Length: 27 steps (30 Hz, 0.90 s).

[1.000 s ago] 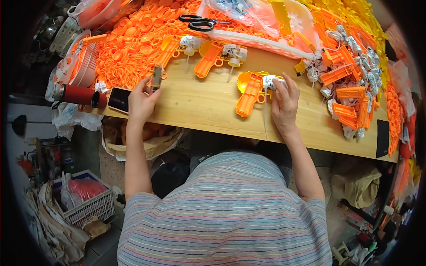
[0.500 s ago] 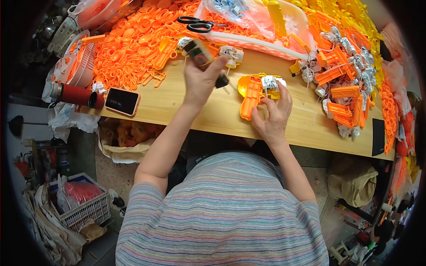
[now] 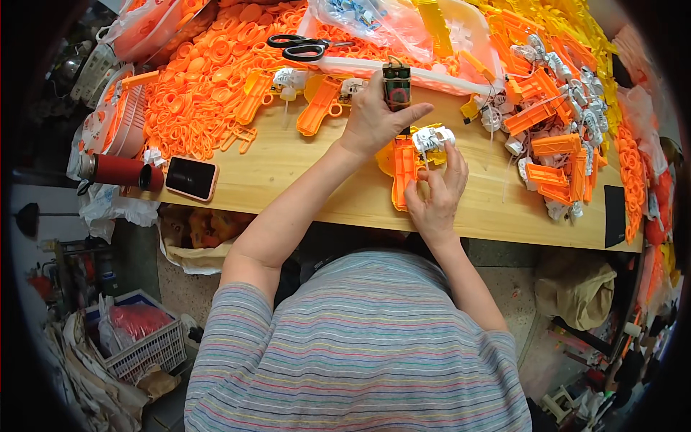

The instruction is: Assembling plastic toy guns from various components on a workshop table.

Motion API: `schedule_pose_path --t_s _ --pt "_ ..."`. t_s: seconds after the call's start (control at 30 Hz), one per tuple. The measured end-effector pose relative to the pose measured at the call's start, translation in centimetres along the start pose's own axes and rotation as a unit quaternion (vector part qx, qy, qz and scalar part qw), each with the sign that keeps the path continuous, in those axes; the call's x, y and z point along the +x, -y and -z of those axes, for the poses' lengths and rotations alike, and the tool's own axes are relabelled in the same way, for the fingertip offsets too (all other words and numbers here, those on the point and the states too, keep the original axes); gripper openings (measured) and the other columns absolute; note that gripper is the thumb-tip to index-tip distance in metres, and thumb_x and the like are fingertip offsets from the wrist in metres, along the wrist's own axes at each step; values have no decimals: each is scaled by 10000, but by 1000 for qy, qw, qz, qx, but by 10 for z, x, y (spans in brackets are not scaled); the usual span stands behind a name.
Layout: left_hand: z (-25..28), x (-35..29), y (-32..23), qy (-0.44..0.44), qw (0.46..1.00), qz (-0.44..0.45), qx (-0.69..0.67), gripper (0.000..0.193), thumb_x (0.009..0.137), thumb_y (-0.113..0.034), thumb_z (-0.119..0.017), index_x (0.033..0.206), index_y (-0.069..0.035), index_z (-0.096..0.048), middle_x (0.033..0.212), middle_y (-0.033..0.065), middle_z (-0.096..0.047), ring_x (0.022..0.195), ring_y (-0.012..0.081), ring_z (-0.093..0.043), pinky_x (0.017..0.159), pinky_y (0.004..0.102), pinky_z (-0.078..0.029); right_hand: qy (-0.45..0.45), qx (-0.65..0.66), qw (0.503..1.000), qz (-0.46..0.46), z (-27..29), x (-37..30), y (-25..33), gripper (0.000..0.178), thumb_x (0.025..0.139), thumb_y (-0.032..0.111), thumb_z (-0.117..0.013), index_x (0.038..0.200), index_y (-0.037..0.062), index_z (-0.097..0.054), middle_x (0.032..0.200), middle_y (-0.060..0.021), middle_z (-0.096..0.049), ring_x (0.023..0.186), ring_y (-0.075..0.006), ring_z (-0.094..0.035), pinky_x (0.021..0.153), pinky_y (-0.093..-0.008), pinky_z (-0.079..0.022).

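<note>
My left hand (image 3: 378, 119) is wrapped round a dark green and black electric screwdriver (image 3: 397, 86), held with its lower end just above the toy body in front of me. Whether its tip touches the part is hard to make out. That toy body (image 3: 404, 173) has an orange handle-like section, a yellow shell and a white gearbox unit (image 3: 430, 138). With thumb and fingers, my right hand (image 3: 437, 198) grips its right side and steadies it on the table. Two similar toy bodies lie to the left, one of them (image 3: 319, 106) close to my left wrist.
Orange plastic parts (image 3: 194, 101) heap up at the left, and black scissors (image 3: 306, 47) lie by a white tray (image 3: 461, 85). More orange-and-white assemblies (image 3: 558, 144) pile up at the right. A phone (image 3: 191, 178) and a red flask (image 3: 119, 170) rest near the left front edge.
My left hand has brought the screwdriver rightward from over the other toy bodies and turned it upright above the one in my right hand. My right hand keeps its hold.
</note>
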<state>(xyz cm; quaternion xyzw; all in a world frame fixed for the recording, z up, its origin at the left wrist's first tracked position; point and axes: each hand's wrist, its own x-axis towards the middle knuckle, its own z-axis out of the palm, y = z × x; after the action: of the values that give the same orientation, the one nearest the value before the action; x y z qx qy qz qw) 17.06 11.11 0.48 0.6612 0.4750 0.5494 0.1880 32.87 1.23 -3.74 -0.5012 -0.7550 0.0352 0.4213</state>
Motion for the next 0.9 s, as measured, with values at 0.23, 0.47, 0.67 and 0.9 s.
schedule_pose_path --t_s 0.23,0.47,0.67,0.9 --pt "-5 -4 8 -24 1000 8 15 495 695 -360 -843 874 -45 -506 654 21 -534 563 129 -515 534 287 -457 13 16 1000 6 -2 1 -1 157 690 17 -661 779 5 -532 1411 -250 -362 1308 -439 -326 1069 -516 -260" --pt "-5 -9 6 -41 998 2 44 573 692 -409 -829 948 -32 -482 695 76 -571 597 240 -579 584 361 -494 20 26 999 9 -6 -2 -7 171 691 60 -657 776 28 -513 1435 -243 -341 1344 -421 -284 1090 -588 -182" --pt "-7 -13 4 -79 995 34 47 564 697 -401 -828 938 -33 -474 675 71 -563 578 231 -577 565 357 -488 19 9 1000 -13 -3 -1 -2 160 716 89 -665 805 27 -548 1416 -219 -371 1335 -396 -304 1090 -591 -168" --pt "-12 -21 10 -103 992 72 -6 558 706 -404 -823 940 -29 -482 659 66 -555 561 212 -570 547 345 -483 24 -35 999 -12 -3 -5 -1 147 737 92 -676 840 36 -587 1302 -148 -517 1215 -328 -451 1084 -581 -193"
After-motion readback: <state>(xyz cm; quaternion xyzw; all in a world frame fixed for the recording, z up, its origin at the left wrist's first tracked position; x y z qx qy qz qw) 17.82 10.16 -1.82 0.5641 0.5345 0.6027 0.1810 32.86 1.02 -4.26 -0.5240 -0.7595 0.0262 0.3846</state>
